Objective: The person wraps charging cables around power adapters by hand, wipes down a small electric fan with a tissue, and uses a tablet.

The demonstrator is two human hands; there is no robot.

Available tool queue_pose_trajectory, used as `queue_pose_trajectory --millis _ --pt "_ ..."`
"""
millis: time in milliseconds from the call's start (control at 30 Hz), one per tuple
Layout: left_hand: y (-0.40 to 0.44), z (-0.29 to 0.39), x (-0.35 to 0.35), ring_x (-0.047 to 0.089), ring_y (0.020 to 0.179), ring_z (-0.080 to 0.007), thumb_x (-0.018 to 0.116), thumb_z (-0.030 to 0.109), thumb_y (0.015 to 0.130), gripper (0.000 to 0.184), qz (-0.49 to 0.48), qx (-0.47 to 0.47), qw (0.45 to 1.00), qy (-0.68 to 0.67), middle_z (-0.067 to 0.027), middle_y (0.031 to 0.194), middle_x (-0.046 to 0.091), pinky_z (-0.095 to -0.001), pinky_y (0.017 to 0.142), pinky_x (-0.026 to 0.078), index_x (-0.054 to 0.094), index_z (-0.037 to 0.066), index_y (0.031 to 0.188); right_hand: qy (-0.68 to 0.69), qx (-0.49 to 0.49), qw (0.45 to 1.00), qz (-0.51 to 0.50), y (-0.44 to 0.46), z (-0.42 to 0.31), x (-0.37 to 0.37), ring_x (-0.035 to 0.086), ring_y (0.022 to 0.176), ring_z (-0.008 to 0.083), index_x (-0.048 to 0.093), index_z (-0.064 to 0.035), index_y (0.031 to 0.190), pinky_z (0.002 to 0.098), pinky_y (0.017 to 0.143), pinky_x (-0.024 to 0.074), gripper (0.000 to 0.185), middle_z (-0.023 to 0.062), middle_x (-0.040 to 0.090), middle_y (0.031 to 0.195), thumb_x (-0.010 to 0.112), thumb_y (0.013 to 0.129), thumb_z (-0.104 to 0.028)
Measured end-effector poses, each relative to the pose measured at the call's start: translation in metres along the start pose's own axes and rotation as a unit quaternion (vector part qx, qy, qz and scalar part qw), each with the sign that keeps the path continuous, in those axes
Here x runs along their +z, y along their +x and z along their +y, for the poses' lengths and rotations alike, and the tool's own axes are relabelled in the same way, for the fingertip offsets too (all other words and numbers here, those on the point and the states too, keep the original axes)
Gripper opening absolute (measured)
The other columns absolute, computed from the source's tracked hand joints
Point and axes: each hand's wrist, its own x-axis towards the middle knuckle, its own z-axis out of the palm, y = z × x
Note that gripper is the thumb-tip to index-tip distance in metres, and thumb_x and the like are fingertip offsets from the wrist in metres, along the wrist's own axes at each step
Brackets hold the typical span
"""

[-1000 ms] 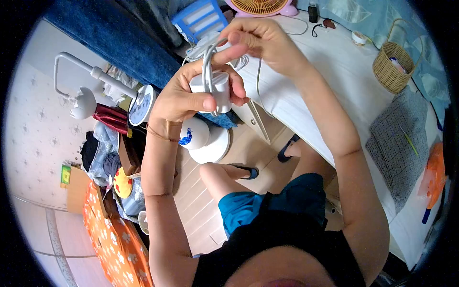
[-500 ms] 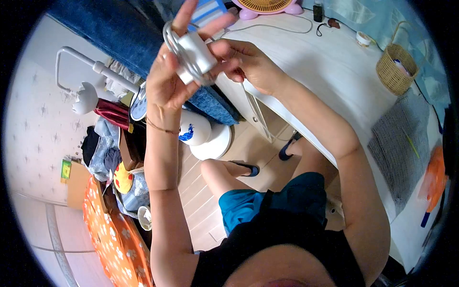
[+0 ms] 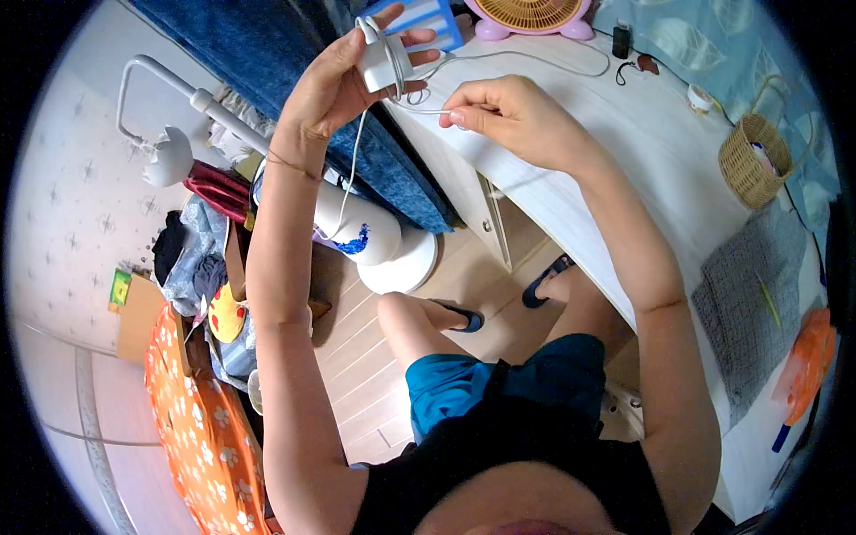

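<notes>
A white power adapter (image 3: 385,66) rests against the palm of my left hand (image 3: 328,87), held by the thumb side with the other fingers spread behind it. White cable (image 3: 419,111) loops around the adapter's lower end and stretches across to my right hand (image 3: 522,120). Thumb and forefinger of that hand pinch the cable, above the white desk. Another length of white cable (image 3: 355,165) hangs from beneath the left hand past the wrist, down in front of the white round-based appliance.
The white desk (image 3: 571,116) carries a pink fan (image 3: 530,16), a wicker basket (image 3: 752,169), a grey mat (image 3: 744,294) and an orange bag (image 3: 807,366). A white lamp (image 3: 201,100) and a white appliance with a round base (image 3: 397,265) stand left, beside a blue curtain (image 3: 406,183).
My right hand has moved away to the right from the left hand, drawing a cable length taut between them. My left hand has turned, and a loose cable length now hangs down.
</notes>
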Motion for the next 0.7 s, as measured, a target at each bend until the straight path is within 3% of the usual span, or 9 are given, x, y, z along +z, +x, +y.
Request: queue_pose_trajectory --millis 167,400,533,700 --pt "-0.001 -0.005 0.006 0.043 0.114 -0.031 0.054 0.045 0.078 0.074 -0.022 -0.016 0.999 -0.029 -0.018 0.124 0.041 -0.0484 0.09 0.038 0.023 0.005 0.132 -0.06 0.024 0.998 -0.002 -0.006 -0.022 -0.011 0.049 0.068 0.0044 0.059 0.0026 0.081 0.0193 0.059 0.0389 0.015 0.0027 0.058 0.071 0.053 0.083 -0.011" --pt "-0.004 -0.014 0.018 0.047 0.109 -0.0292 0.046 0.044 0.083 0.07 -0.053 -0.039 0.99 -0.124 -0.0195 0.122 0.041 -0.0401 0.088 0.044 0.022 -0.001 0.131 -0.004 -0.04 0.997 0.064 -0.011 -0.026 -0.011 0.048 0.063 0.0032 0.059 0.0017 0.077 0.0179 0.056 0.0378 0.011 0.0009 0.056 0.066 0.057 0.08 -0.009" --pt "-0.007 -0.026 0.036 0.052 0.101 -0.0286 0.047 0.043 0.084 0.062 -0.009 -0.072 0.99 -0.119 -0.0173 0.116 0.047 -0.0399 0.085 0.045 0.031 0.002 0.128 -0.022 -0.063 0.995 0.078 -0.013 -0.03 -0.014 0.048 0.058 0.0035 0.059 0.0008 0.074 0.0172 0.053 0.0375 0.009 0.0007 0.056 0.063 0.061 0.077 -0.007" --pt "-0.005 -0.035 0.054 0.053 0.1 -0.0287 0.049 0.04 0.083 0.057 -0.098 -0.091 0.989 -0.06 -0.0175 0.114 0.048 -0.0368 0.085 0.046 0.037 -0.001 0.121 -0.073 -0.08 0.991 0.08 -0.014 -0.026 -0.022 0.043 0.051 0.0025 0.059 -0.0009 0.073 0.017 0.048 0.0347 0.009 -0.001 0.055 0.061 0.063 0.075 -0.008"
